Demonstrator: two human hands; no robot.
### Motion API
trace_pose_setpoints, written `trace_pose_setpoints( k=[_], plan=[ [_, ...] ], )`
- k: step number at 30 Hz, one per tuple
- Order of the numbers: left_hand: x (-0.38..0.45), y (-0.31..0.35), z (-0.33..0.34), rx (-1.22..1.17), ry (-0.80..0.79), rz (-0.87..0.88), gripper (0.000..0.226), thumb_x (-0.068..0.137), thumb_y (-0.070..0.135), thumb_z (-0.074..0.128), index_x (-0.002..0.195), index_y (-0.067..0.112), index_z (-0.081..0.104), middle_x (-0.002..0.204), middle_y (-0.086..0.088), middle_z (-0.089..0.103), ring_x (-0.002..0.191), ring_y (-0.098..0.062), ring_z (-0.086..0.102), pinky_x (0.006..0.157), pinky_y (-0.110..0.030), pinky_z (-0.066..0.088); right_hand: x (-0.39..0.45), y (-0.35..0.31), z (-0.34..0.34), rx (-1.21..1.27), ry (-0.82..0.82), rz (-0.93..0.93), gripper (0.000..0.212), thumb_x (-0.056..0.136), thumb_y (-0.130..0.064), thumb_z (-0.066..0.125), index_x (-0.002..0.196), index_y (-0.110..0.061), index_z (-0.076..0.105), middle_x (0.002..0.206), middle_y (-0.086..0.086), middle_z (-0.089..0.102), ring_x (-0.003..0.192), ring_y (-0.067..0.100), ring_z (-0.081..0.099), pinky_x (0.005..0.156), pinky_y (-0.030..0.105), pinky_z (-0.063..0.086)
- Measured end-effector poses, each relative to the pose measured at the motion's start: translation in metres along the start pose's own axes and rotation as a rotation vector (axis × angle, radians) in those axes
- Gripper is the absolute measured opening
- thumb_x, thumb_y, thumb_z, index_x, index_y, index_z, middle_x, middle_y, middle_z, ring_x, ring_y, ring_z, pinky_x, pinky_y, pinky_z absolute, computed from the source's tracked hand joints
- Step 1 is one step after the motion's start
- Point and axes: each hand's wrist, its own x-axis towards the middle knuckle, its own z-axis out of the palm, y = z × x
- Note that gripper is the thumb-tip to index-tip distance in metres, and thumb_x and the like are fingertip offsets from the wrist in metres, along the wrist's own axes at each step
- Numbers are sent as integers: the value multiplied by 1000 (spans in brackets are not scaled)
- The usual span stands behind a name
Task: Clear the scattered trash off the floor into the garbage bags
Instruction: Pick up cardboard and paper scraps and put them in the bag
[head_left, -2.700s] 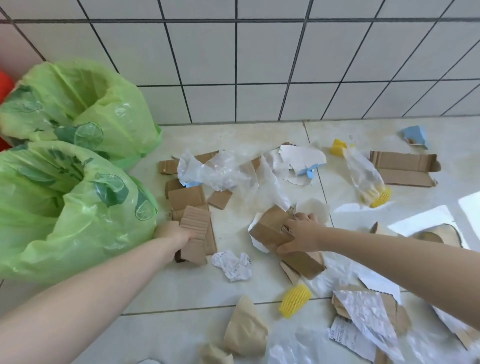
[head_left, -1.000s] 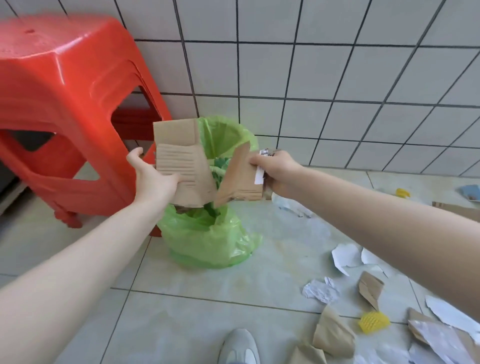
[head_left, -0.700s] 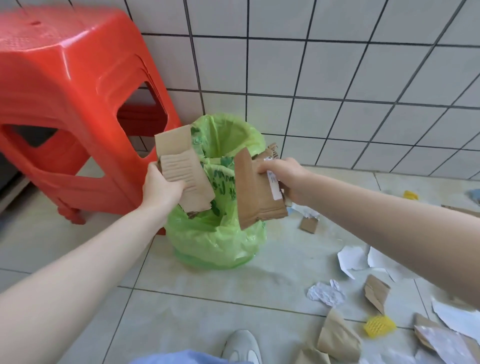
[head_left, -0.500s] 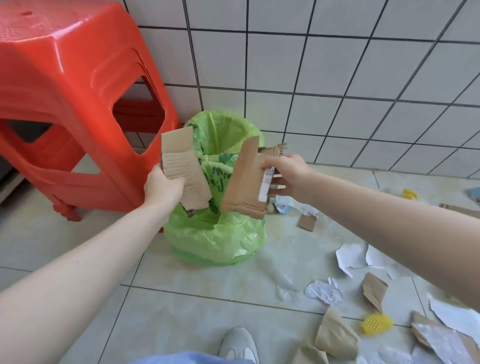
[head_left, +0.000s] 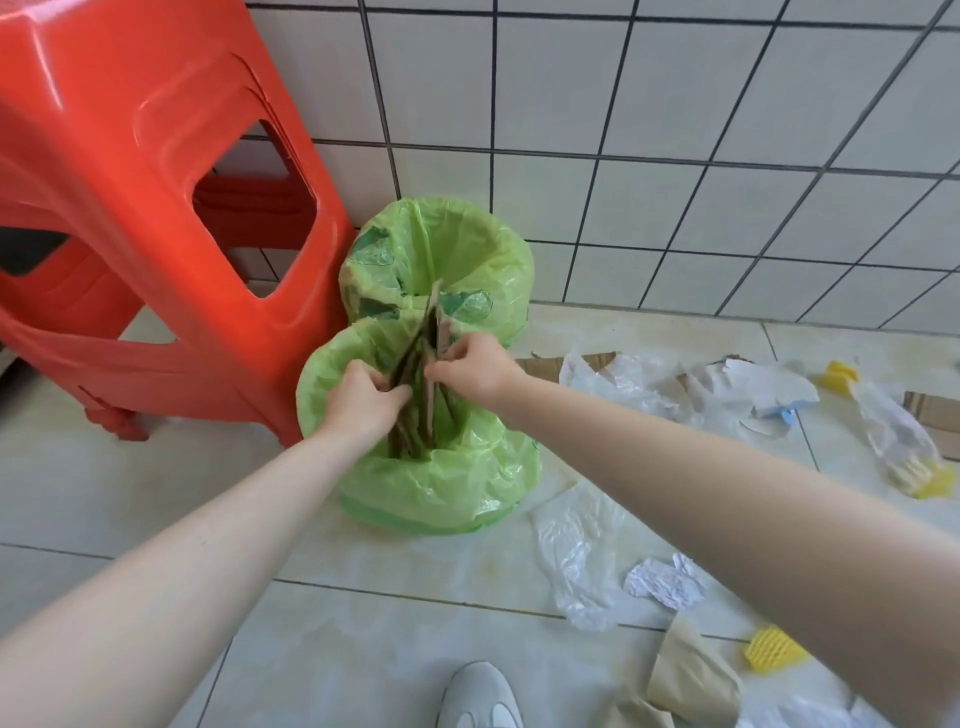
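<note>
Cardboard (head_left: 423, 374) upright in near bag (head_left: 441, 483), 2nd bag (head_left: 467, 260) behind, stool (head_left: 130, 208) left.

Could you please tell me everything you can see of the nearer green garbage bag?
The nearer green garbage bag is thin, translucent, crinkled plastic, standing open on the tiled floor beside the red stool, touching the second bag behind. Brown cardboard pieces stand on edge in its mouth, gripped by the left hand and right hand.

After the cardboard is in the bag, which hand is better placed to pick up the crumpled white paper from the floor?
Probably the right hand. The crumpled white paper lies on that arm's side of the near green bag; the left hand would have to cross over.
</note>
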Motion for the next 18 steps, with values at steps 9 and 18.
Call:
trace_pose_setpoints(
  k=[9,18],
  plan=[
    [-3,5,-7,6,32,129,44,86,14,61,128,11,46,125,-3,53,110,-19,49,86,-28,37,-15,10,-35,-78,-71,-9,19,86,-12,57,98,-1,67,93,15,68,89,26,68,85,44,57],
    [-35,52,20,-51,233,445,24,83,3,55,103,16,54,103,1,53,100,-16,49,87,-30,42,-50,75,-124,-240,49,92,27,83,-12,52,98,7,63,83,11,58,77,23,56,80,41,55]
  ],
)
